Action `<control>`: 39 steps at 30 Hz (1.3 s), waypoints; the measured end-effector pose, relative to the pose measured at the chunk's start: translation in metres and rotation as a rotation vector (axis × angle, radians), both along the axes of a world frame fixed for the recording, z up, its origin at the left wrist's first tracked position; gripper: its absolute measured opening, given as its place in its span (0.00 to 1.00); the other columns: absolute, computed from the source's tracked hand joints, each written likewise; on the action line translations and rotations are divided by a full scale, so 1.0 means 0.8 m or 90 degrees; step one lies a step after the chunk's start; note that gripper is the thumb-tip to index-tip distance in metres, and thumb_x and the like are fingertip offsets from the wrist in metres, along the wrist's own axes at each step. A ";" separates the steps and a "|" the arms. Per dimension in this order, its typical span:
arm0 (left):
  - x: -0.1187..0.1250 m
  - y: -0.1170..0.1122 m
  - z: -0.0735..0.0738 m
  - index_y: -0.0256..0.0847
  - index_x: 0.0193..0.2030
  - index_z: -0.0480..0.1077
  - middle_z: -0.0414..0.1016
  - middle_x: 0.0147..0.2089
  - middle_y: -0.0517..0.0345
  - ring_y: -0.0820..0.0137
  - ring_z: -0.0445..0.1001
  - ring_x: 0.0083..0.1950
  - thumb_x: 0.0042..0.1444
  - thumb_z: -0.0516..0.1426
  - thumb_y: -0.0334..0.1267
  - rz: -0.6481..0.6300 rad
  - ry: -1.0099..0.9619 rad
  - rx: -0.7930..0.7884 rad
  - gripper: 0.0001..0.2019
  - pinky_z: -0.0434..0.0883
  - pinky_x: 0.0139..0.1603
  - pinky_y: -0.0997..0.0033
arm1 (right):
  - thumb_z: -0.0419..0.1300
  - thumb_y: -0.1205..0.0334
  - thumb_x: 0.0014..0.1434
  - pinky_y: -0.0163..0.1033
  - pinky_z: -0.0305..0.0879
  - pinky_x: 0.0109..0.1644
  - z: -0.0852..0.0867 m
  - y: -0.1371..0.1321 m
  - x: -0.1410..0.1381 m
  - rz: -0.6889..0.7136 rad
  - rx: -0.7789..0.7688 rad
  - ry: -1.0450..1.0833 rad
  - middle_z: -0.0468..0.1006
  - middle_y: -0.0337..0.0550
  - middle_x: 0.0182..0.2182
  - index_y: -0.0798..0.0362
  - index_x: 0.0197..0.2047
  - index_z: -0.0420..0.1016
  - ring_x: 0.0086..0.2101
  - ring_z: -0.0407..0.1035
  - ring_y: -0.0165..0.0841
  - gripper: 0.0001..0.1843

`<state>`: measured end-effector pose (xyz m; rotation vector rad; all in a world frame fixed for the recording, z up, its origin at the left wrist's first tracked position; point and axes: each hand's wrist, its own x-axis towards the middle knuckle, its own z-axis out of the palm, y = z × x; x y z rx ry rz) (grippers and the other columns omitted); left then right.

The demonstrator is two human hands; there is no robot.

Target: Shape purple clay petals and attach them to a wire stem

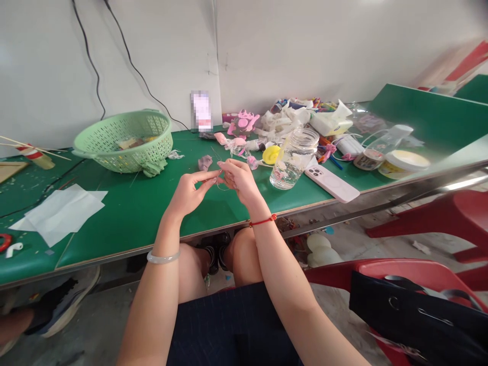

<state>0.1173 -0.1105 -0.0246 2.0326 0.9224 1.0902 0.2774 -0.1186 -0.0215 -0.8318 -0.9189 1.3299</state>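
Note:
My left hand (pixel 189 191) and my right hand (pixel 238 180) meet above the green table (pixel 125 213), fingertips pinched together. Between them runs a thin looped wire (pixel 221 183), gripped by both hands. A pale bangle circles my left wrist and a red string my right wrist. Just beyond the hands a small pinkish-grey lump (pixel 205 162) lies on the table. To the right of the hands stands a clear glass jar (pixel 293 158) with a little material at its bottom.
A green plastic basket (pixel 125 140) sits at the back left, white paper sheets (pixel 63 211) at the left. A pink phone (pixel 331 183), tubs and a heap of craft scraps crowd the right. Red chairs and a black bag (pixel 415 317) stand at my right.

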 end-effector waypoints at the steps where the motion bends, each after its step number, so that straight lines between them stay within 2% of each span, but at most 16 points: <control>1: 0.000 0.000 0.000 0.39 0.50 0.84 0.86 0.48 0.48 0.55 0.85 0.51 0.62 0.61 0.46 -0.003 -0.004 -0.006 0.17 0.79 0.57 0.57 | 0.61 0.69 0.61 0.31 0.38 0.19 0.001 0.000 0.000 0.000 -0.002 0.001 0.51 0.26 0.12 0.51 0.18 0.53 0.14 0.43 0.19 0.25; 8: -0.003 0.001 -0.001 0.37 0.49 0.84 0.87 0.46 0.47 0.54 0.85 0.51 0.59 0.64 0.48 -0.018 -0.049 -0.046 0.19 0.80 0.56 0.57 | 0.64 0.66 0.61 0.30 0.41 0.20 0.001 -0.002 0.000 0.007 0.014 -0.004 0.50 0.26 0.12 0.51 0.18 0.53 0.15 0.42 0.19 0.26; 11: -0.006 0.000 0.001 0.37 0.47 0.84 0.87 0.44 0.47 0.54 0.86 0.48 0.57 0.66 0.51 -0.030 -0.077 -0.087 0.20 0.81 0.53 0.57 | 0.65 0.64 0.61 0.30 0.41 0.20 0.000 -0.003 0.000 0.027 0.022 -0.008 0.50 0.26 0.13 0.51 0.19 0.53 0.15 0.42 0.19 0.27; 18: -0.013 -0.003 0.004 0.38 0.46 0.85 0.87 0.42 0.47 0.55 0.86 0.46 0.55 0.68 0.51 -0.058 -0.113 -0.163 0.19 0.81 0.52 0.58 | 0.62 0.67 0.63 0.31 0.40 0.20 0.004 -0.006 0.001 0.056 0.036 -0.009 0.51 0.28 0.13 0.51 0.18 0.54 0.15 0.43 0.20 0.26; 25: -0.015 -0.004 0.006 0.37 0.48 0.84 0.87 0.43 0.47 0.55 0.86 0.47 0.56 0.68 0.49 -0.067 -0.103 -0.177 0.19 0.81 0.54 0.57 | 0.67 0.61 0.62 0.31 0.41 0.19 0.004 -0.007 0.002 0.058 0.024 -0.028 0.51 0.27 0.13 0.51 0.19 0.52 0.16 0.43 0.20 0.29; 33: -0.011 -0.006 0.009 0.37 0.46 0.84 0.87 0.44 0.45 0.53 0.86 0.48 0.52 0.70 0.53 -0.067 -0.097 -0.169 0.22 0.81 0.54 0.54 | 0.67 0.60 0.62 0.32 0.39 0.20 0.004 -0.006 0.002 0.057 0.021 -0.030 0.50 0.28 0.13 0.50 0.19 0.53 0.16 0.41 0.21 0.29; 39: -0.008 -0.004 0.008 0.36 0.43 0.83 0.87 0.45 0.45 0.54 0.85 0.47 0.51 0.70 0.55 -0.045 -0.090 -0.145 0.23 0.81 0.53 0.56 | 0.68 0.59 0.59 0.32 0.39 0.21 0.002 -0.005 -0.002 0.032 0.027 -0.034 0.49 0.27 0.15 0.50 0.20 0.51 0.18 0.41 0.21 0.29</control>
